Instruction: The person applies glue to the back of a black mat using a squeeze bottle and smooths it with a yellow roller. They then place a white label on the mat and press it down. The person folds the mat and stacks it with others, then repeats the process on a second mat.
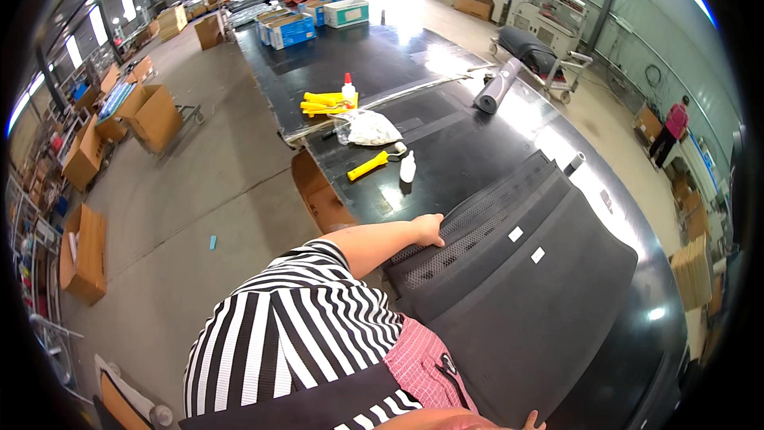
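Several dark grey sheets lie stacked and overlapping on the black table. The top one is a smooth mat point(525, 326); a small white label sits on it and another on the sheet beneath. From under their left side a perforated sheet point(446, 264) shows its honeycomb holes. My left hand point(430, 229) is closed on the left edge of the perforated sheet, its fingertips partly hidden. At the bottom of the view my right hand point(532, 422) grips the near edge of the smooth mat; most of that hand is cut off.
Beyond the sheets are a yellow-handled roller point(370, 166), a white bottle point(407, 167), a bag of white material point(370, 127), and yellow handles point(322, 102) beside a red-capped bottle point(348, 89). A grey roll point(499, 87) lies farther right. Boxes point(290, 32) stand at the far end.
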Tool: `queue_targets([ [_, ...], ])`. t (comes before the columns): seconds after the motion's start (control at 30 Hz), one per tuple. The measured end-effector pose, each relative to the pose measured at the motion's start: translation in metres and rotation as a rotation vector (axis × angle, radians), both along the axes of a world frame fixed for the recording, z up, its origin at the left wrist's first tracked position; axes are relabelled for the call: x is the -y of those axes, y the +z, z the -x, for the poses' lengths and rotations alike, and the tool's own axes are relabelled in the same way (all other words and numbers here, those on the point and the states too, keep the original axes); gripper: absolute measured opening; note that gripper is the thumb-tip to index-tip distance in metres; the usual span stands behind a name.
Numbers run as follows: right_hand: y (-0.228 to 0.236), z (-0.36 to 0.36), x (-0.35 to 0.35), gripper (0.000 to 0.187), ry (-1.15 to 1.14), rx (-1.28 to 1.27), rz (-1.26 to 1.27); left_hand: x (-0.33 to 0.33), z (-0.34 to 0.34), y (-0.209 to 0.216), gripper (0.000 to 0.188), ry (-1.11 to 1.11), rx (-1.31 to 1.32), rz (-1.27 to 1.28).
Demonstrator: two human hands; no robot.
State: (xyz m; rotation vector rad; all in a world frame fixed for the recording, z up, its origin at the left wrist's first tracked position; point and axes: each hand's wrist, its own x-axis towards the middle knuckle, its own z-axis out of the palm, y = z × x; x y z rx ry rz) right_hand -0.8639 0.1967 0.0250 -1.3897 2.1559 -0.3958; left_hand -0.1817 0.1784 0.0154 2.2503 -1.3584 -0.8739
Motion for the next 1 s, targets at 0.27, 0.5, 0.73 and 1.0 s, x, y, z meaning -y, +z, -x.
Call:
queue_targets([
  [0.27,0.009,-0.028,-0.086,0.073,-0.142,-0.041,0.069,0.027,-0.005,-0.023,0.079,-0.126,-0.009,0.118],
  [0.5,-0.017,-0.008,-0.144,0.043,-0.324,0.164,0.509,0.098,0.062,-0.017,0.073,-0.247,-0.106,0.113],
  [0.73,-0.030,0.027,-0.092,0.045,-0.636,0.226,0.570,0.236,0.157,-0.012,0.061,-0.422,0.006,0.230],
  [1.0,0.009,-0.091,-0.072,0.066,-0.121,-0.655,0.630,0.230,0.182,-0.008,0.056,-0.494,0.385,0.515],
])
